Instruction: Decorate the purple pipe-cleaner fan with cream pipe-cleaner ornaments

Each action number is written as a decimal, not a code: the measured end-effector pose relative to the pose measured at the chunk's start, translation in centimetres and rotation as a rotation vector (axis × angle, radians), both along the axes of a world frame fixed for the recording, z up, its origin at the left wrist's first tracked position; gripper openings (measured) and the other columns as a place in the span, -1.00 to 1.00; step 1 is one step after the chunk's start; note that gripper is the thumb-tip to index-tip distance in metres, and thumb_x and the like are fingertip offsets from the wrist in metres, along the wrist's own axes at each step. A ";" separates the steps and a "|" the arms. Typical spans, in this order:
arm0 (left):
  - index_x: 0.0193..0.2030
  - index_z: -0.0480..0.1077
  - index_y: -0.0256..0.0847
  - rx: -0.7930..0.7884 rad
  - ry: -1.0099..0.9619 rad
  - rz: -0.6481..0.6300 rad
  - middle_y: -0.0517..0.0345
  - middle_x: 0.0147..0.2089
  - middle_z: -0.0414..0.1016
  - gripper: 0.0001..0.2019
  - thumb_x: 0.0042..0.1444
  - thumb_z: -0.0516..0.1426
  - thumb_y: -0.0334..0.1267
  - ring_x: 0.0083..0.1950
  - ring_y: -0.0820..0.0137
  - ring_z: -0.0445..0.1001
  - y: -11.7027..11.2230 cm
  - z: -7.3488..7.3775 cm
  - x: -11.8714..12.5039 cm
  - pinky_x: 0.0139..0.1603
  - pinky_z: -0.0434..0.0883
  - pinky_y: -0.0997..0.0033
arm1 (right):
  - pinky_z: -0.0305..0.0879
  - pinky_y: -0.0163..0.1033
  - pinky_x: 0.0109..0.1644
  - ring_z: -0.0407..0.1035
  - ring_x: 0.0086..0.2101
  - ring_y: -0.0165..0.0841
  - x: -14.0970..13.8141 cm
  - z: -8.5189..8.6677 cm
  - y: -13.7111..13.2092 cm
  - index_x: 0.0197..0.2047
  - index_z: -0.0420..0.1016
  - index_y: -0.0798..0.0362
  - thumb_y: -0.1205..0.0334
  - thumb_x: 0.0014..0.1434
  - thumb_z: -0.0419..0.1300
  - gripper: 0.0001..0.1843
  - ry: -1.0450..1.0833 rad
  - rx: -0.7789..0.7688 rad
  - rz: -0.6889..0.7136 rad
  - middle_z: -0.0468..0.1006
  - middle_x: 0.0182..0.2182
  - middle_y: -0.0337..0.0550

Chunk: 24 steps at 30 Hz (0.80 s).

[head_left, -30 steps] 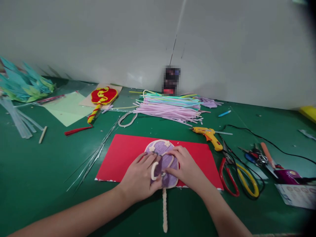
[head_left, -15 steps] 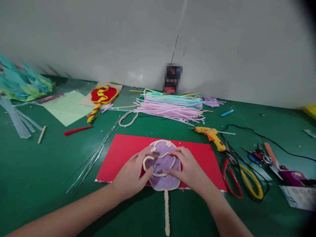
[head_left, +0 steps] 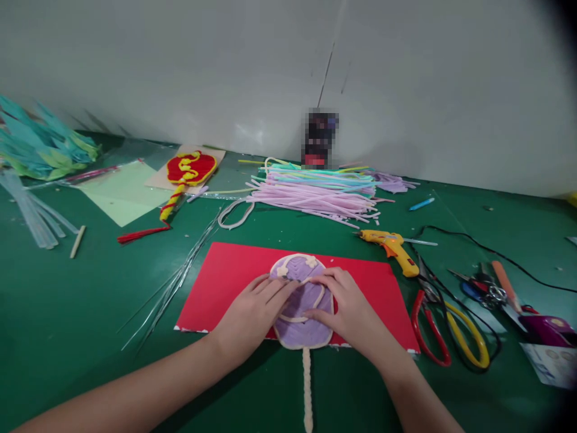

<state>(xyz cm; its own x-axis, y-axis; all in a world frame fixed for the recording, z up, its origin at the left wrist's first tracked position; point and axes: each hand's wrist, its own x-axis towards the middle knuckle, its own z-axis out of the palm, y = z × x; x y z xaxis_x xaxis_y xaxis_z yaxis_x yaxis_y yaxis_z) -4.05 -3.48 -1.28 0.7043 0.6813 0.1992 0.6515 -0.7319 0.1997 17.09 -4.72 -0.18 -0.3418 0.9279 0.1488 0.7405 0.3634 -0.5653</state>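
Note:
A round purple fan (head_left: pixel 303 334) with a cream border and a twisted cream handle (head_left: pixel 307 385) lies over the near edge of a red board (head_left: pixel 234 270). Two small cream flowers (head_left: pixel 311 261) decorate its top. Across its middle curves a loose cream pipe cleaner (head_left: pixel 295 319). My left hand (head_left: pixel 256 310) covers the fan's left side, fingers together over the pipe cleaner's left end; its thumb is hidden. With thumb and fingers at the right side of the curve, my right hand (head_left: pixel 345 307) grips the pipe cleaner against the fan.
Right of the board are a yellow glue gun (head_left: pixel 391 248), red-handled pliers (head_left: pixel 430 331) and a yellow-handled tool (head_left: pixel 469 337). Behind lie bundled pipe cleaners (head_left: pixel 311 195) and a pixelated object (head_left: pixel 320 138). Thin wires (head_left: pixel 180 273) and a red-and-yellow fan (head_left: pixel 192 168) are on the left.
My left hand has rolled over, its fingers now covering the pipe cleaner's curled left end and its thumb out of sight. My right hand keeps its hold. The view has shifted slightly.

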 end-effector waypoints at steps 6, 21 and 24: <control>0.11 0.15 -0.19 -0.096 -0.139 0.134 0.11 -0.04 0.45 -0.65 0.17 -0.01 -0.27 -0.04 0.36 0.40 0.2 -0.1 0.0 0.03 0.33 0.29 | 0.22 -0.02 -0.01 0.23 -0.08 -0.17 0.0 -0.1 -0.1 -0.04 0.30 0.00 0.00 -0.01 0.21 -0.52 0.006 -0.006 -0.004 0.33 -0.15 -0.04; 0.14 0.16 -0.32 0.082 0.083 0.003 0.00 -0.01 0.37 -0.59 0.20 -0.09 -0.19 0.06 0.24 0.30 -0.8 0.5 1.1 0.12 0.19 0.21 | 0.26 -0.04 -0.04 0.26 -0.10 -0.19 0.1 -0.1 -0.4 -0.03 0.29 0.00 0.02 0.04 0.18 -0.55 -0.064 0.056 -0.016 0.36 -0.15 -0.05; 0.15 0.15 -0.30 0.035 0.078 0.020 0.00 -0.03 0.36 -0.57 0.18 -0.07 -0.16 0.03 0.25 0.30 -0.6 0.7 1.1 0.10 0.20 0.21 | 0.25 -0.06 -0.04 0.26 -0.09 -0.19 0.0 0.0 -1.0 0.00 0.26 0.00 0.01 0.08 0.13 -0.56 -0.114 0.065 -0.037 0.37 -0.14 -0.05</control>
